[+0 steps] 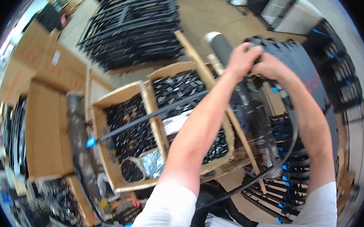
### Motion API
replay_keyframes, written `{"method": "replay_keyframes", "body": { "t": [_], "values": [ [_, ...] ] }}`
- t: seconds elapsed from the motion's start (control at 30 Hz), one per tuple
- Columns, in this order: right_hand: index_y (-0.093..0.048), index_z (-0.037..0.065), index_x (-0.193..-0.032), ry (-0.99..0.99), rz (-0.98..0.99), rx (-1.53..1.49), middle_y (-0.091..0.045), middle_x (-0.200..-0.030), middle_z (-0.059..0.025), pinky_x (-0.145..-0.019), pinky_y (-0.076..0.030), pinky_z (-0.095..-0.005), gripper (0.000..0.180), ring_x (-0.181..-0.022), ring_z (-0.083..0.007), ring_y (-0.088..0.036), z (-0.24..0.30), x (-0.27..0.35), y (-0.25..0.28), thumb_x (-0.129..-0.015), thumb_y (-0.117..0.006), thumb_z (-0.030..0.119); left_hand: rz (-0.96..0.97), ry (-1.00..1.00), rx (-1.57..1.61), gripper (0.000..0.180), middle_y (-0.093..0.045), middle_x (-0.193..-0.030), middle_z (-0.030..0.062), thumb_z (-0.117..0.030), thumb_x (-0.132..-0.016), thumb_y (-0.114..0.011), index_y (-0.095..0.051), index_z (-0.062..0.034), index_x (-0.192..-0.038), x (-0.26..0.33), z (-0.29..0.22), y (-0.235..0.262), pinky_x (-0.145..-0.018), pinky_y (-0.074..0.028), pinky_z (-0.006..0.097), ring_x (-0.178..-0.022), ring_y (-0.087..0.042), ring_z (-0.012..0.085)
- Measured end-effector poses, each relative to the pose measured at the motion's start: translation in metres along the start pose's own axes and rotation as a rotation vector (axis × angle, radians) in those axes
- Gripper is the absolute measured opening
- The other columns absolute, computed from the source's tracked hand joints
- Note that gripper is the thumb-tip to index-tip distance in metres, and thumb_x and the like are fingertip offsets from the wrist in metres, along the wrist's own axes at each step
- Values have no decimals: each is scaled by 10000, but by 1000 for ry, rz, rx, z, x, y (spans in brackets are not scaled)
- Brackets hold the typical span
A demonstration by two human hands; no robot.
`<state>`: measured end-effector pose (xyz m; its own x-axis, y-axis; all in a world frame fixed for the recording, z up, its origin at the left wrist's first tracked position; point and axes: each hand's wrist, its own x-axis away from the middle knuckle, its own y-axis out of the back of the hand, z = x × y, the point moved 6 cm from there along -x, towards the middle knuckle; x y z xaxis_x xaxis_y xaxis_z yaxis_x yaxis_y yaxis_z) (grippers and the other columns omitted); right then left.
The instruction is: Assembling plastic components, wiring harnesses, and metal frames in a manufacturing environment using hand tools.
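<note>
My left hand (242,61) and my right hand (268,67) meet at the upper right, fingers closed and pressed close together. What they pinch is hidden by the fingers. Below them lies a thin black frame (152,114) with bright blue corner pieces, such as the blue corner (91,142) at its left. Its upper bar passes under my left forearm toward my hands, and its curved right side runs up by my right wrist. Just beyond my left hand stands a dark roll (221,47) with a pale end.
Under the frame, two open cardboard boxes (152,128) hold many small black parts. A wooden strip (194,53) runs along their right. Stacked black frames (134,28) stand ahead. Dark panels (301,67) lean at the right; large cartons (46,127) stand at the left.
</note>
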<state>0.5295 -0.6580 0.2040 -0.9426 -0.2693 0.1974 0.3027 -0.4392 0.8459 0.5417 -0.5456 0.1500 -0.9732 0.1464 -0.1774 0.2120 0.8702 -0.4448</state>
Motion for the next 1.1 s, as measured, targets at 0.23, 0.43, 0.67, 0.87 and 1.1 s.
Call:
{"method": "replay_keyframes", "body": {
  "t": [0.23, 0.43, 0.67, 0.87, 1.1],
  "values": [
    [-714, -68, -886, 57, 321, 90, -742, -747, -125, -540, -564, -393, 317, -524, -210, -690, 162, 41, -101, -840, -706, 246, -248, 108, -22, 272, -722, -1070, 37, -235, -1030, -715, -715, -10, -1182, 144, -89, 122, -901, -529, 304, -991, -644, 124],
    [-762, -8, -820, 107, 391, 174, -732, -673, -165, -719, -597, -439, 343, -653, -298, -758, 292, 59, -173, -853, -646, 313, -397, 70, -19, 235, -707, -1036, 23, -259, -1044, -707, -717, -36, -1119, 226, -149, 237, -885, -529, 305, -954, -634, 120],
    [-763, -2, -814, 93, 390, 238, -748, -698, -149, -754, -596, -429, 315, -732, -283, -774, 312, 58, -201, -849, -648, 290, -349, 38, 48, 234, -698, -1013, 16, -284, -1059, -690, -716, -56, -1104, 240, -144, 268, -854, -528, 302, -936, -633, 121],
    [-742, -1, -777, 54, 423, 231, -741, -690, -136, -729, -594, -416, 298, -683, -271, -760, 319, 60, -205, -841, -654, 277, -333, 74, 44, 245, -698, -1023, 23, -291, -1055, -694, -712, -52, -1108, 241, -148, 269, -850, -531, 309, -935, -633, 127],
    [-746, 9, -753, 30, 416, 231, -750, -704, -136, -744, -598, -421, 294, -713, -266, -770, 318, 53, -209, -840, -646, 271, -329, 76, 59, 287, -709, -1053, 43, -300, -1058, -687, -710, -31, -1156, 239, -145, 276, -869, -547, 324, -952, -646, 143]
  ]
}}
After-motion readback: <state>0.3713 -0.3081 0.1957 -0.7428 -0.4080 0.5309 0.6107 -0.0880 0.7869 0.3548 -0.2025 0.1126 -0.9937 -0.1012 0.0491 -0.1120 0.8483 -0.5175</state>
